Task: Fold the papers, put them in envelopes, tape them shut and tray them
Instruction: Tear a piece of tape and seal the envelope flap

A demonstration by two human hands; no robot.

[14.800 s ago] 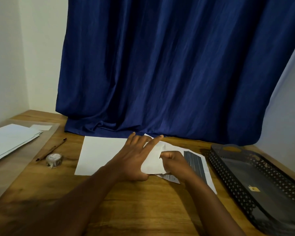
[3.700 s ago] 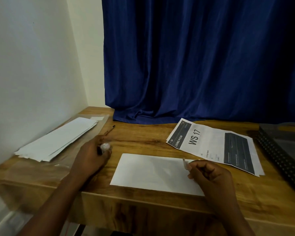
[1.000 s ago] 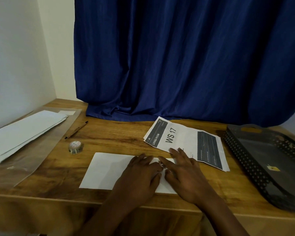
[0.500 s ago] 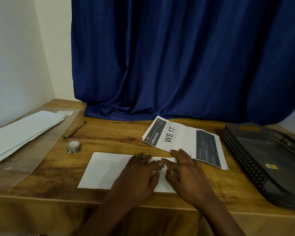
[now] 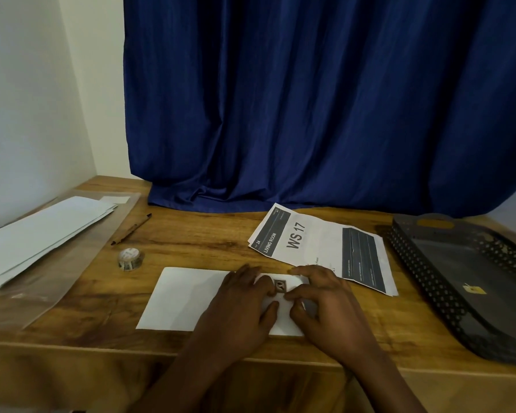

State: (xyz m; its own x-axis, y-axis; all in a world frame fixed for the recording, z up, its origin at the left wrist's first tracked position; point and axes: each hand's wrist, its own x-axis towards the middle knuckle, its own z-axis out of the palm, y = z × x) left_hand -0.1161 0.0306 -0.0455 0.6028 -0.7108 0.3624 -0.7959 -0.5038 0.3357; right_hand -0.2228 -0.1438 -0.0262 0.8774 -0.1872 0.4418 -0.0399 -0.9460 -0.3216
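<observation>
1. Presently, a small patterned tape piece (image 5: 280, 286) is pressed flat by both hands' fingertips: the left hand (image 5: 241, 305) and right hand (image 5: 325, 302) grip nothing, fingers loosely curved.
2. The envelope (image 5: 191, 296) is pinned against the counter (image 5: 191, 239), likely for sealing.
3. The tray (image 5: 447, 263) is kept at right, awaiting it.

A wooden table (image 5: 209, 242) with a warm brown grain stands against a wall. On its left side lies a clear plastic sheet (image 5: 57, 275) bearing a stack of long white envelopes (image 5: 39, 236). Beside that lie a brown pencil (image 5: 131, 229) and a small roll of patterned tape (image 5: 130, 259). A white envelope (image 5: 185, 296) lies flat near the front edge. Behind it lie printed papers marked "WS 17" (image 5: 319, 248). A dark perforated tray (image 5: 459, 281) sits on the right.
</observation>
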